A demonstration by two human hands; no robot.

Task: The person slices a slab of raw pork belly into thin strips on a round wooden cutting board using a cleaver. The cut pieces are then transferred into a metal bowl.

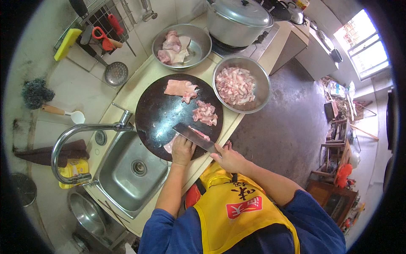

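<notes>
My right hand (pixel 231 159) grips the handle of a cleaver (pixel 196 138), whose blade lies over the near part of a round dark cutting board (pixel 155 104). Close beside the blade, my left hand (pixel 183 150) presses down on a piece of raw meat (pixel 170 144), partly hidden under the fingers. A thin cut strip (pixel 199 133) shows on the blade's other side. Farther up the board are a small heap of sliced meat (pixel 205 113) and an uncut slab with skin (pixel 180 90).
A metal bowl of sliced meat (pixel 236 85) stands right of the board. Behind it are a metal basin (pixel 199 47) holding larger meat pieces and a lidded pot (pixel 239 28) on the stove. A steel sink (pixel 127 187) with a curved faucet (pixel 79 127) lies left.
</notes>
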